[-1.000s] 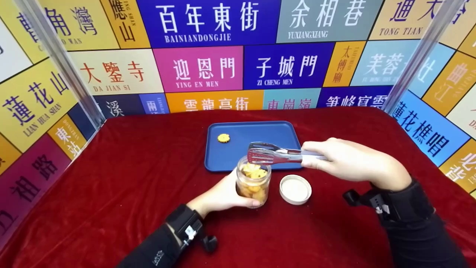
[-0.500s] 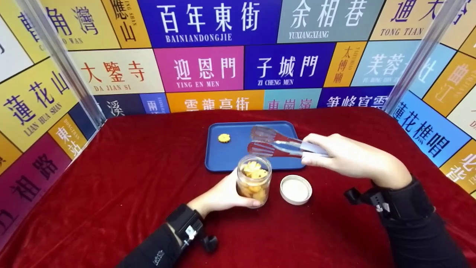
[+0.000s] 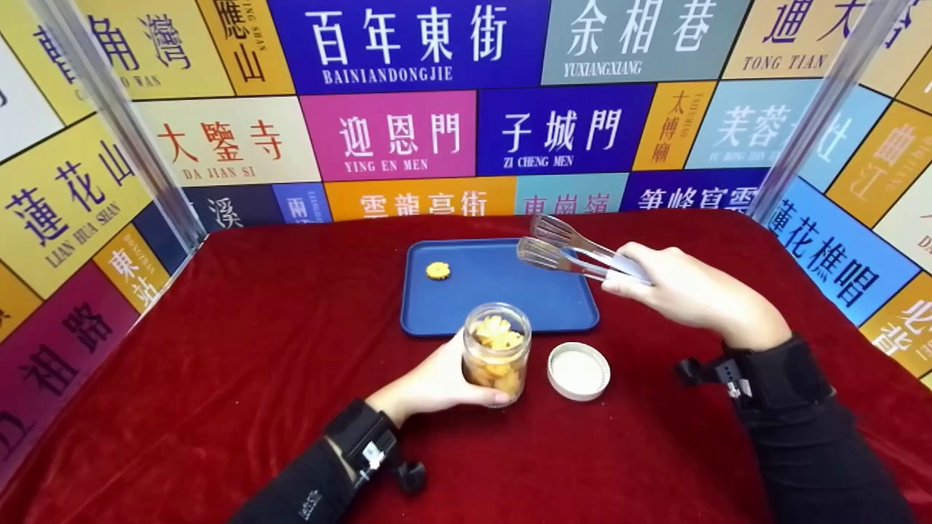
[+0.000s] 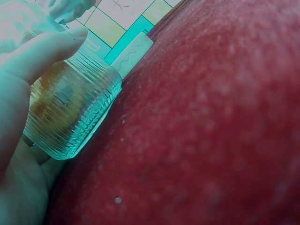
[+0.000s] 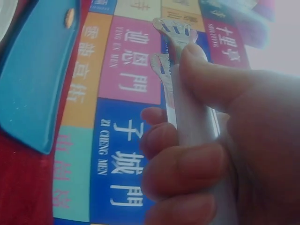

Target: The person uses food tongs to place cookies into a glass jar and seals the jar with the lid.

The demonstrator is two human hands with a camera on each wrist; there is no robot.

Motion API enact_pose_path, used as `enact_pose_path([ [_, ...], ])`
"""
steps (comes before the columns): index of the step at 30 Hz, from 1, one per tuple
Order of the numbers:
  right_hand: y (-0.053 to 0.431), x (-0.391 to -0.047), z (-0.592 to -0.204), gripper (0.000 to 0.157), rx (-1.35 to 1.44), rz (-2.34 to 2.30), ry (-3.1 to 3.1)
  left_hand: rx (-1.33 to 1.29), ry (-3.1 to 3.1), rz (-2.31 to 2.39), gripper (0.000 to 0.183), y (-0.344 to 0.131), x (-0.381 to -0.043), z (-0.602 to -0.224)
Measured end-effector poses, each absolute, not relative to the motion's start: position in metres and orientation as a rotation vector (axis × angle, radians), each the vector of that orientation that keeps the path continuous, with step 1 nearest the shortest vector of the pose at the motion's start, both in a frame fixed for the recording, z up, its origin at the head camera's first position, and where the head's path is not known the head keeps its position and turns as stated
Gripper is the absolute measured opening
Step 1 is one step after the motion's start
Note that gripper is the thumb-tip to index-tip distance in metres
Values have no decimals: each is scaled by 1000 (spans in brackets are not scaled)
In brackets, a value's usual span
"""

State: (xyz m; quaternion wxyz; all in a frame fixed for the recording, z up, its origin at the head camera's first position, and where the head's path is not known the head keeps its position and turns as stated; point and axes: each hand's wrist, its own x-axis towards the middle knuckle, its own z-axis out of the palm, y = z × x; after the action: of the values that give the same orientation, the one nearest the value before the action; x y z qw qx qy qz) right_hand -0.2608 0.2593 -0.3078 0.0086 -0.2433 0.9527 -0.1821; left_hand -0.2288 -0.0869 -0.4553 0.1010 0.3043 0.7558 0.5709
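Observation:
My left hand (image 3: pixel 433 382) grips a clear ribbed glass jar (image 3: pixel 497 367) holding several yellow flower-shaped cookies (image 3: pixel 496 333), its mouth uncovered. In the left wrist view the thumb lies across the jar (image 4: pixel 75 103). My right hand (image 3: pixel 673 287) holds metal tongs (image 3: pixel 575 251) by their pale handles, up over the right part of the blue tray (image 3: pixel 502 284). The two tong heads stand apart with nothing between them, as the right wrist view of the tongs (image 5: pixel 173 42) also shows. One cookie (image 3: pixel 437 271) lies at the tray's left.
A white round lid (image 3: pixel 579 371) lies on the red cloth (image 3: pixel 291 349) just right of the jar. Behind the table stands a wall of coloured panels (image 3: pixel 393 135) with Chinese lettering. Clear upright posts (image 3: pixel 808 116) rise at both back corners.
My right hand has lifted the tongs from the jar's mouth, up and to the right over the tray, and their heads have spread apart. The left hand and jar have stayed put.

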Motion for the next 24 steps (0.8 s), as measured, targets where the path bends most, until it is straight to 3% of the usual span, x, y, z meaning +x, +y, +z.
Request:
enact_pose_path([
  [12,253,-280,-339,40,-775,-593,2913,910,2227,1697,95,-87,-229,-454],
  [24,209,-308,-359,41,-901,-495,2835,903,2218,1696,89,-86,-229,-455],
])
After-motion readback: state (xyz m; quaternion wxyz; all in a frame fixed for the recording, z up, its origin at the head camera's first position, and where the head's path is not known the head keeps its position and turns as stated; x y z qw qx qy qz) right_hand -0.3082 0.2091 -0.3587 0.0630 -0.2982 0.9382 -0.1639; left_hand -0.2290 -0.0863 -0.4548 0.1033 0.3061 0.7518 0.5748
